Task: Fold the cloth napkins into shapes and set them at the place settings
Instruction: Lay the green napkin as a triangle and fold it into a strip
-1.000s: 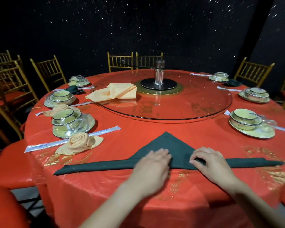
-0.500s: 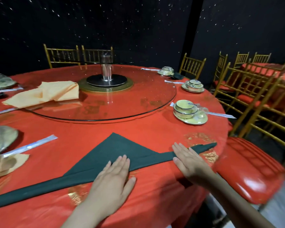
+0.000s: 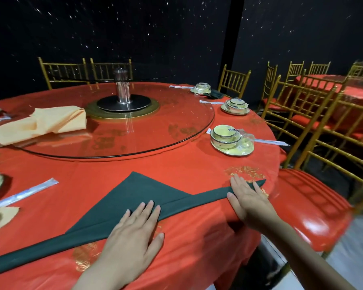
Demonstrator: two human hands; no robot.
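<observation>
A dark green napkin (image 3: 134, 197) lies on the red tablecloth (image 3: 176, 164) near the front edge, rolled along its near side into a long band with a flat triangle pointing away from me. My left hand (image 3: 134, 233) presses flat on the band near its middle, fingers straight. My right hand (image 3: 247, 197) lies flat on the band close to its right tip, fingers straight. An unfolded peach napkin (image 3: 42, 124) rests on the glass turntable (image 3: 176, 130). The place setting (image 3: 228, 139) nearest on the right has a bowl on a plate.
Further place settings (image 3: 235, 105) and a dark folded napkin (image 3: 216, 94) sit along the far right rim. Wrapped chopsticks (image 3: 23, 194) lie at the left. A red chair seat (image 3: 308, 208) stands close right; gold chairs (image 3: 314, 122) crowd beyond it.
My view has swung to the right. My right hand slid outward along the band toward its right tip and flattened. My left hand stays near the band's middle.
</observation>
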